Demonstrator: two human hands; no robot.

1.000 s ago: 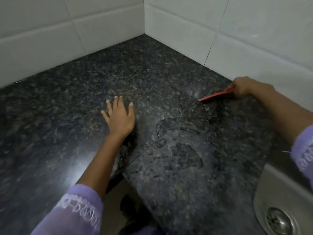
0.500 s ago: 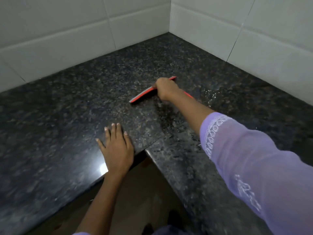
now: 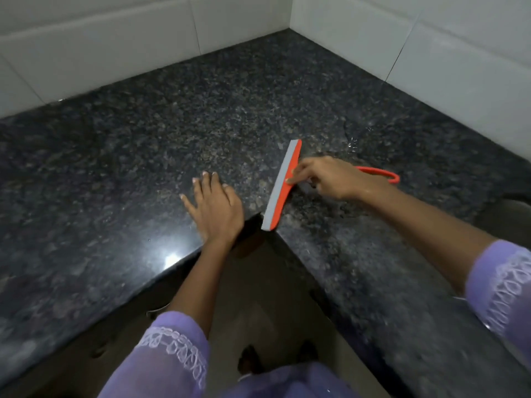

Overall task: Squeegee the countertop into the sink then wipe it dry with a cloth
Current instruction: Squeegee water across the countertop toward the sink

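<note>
Holding the orange squeegee (image 3: 283, 183) by its handle, the right hand (image 3: 334, 179) has its fingers curled around it. The squeegee's grey blade lies on the dark speckled countertop (image 3: 143, 145), with its near end right at the inner corner of the counter edge. The handle's loop sticks out behind the hand. The left hand (image 3: 214, 208) is open and lies flat on the countertop, just beside the blade. A little water (image 3: 352, 143) shines near the white tiled wall (image 3: 459, 53). At the right edge is maybe the sink (image 3: 514, 214), but it is too dark to be sure.

Right hand (image 3: 333, 176) holds squeegee (image 3: 283, 185) on countertop (image 3: 172, 133).
</note>
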